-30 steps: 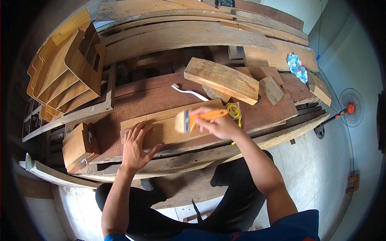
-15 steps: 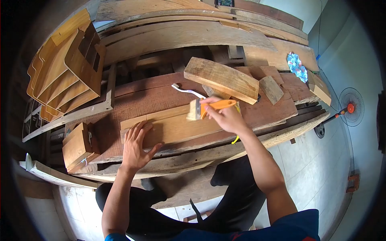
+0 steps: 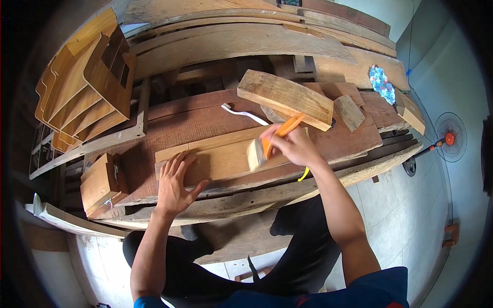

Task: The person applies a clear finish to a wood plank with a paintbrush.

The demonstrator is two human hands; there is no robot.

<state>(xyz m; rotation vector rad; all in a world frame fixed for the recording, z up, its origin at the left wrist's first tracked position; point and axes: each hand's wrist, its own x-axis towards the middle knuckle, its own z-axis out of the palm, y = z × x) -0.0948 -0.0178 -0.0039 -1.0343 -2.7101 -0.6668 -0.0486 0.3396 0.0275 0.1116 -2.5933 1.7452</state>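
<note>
Left hand (image 3: 174,182): flat, palm down, fingers spread.
Right hand (image 3: 292,146): fingers curled in a tight grip.
Left arm (image 3: 149,251): stretched forward.
Right arm (image 3: 339,215): angled inward.

Single view: head cam, worn, so the lens sits above the near side of the work; faces forward and steeply down; wide fisheye, straight edges bow, corners go black; close range; left hand (image 3: 174,182) and right hand (image 3: 292,146) with brush (image 3: 259,151) land mid-frame on the board (image 3: 221,159); legs (image 3: 287,256) at the bottom edge, right under the lens; stacked planks (image 3: 231,46) fill the top, farthest from the camera; rack (image 3: 87,82) at upper left; tiled floor (image 3: 411,205) and fan (image 3: 449,138) at the right rim, heavily curved; view axis roughly square to the board's long side
</note>
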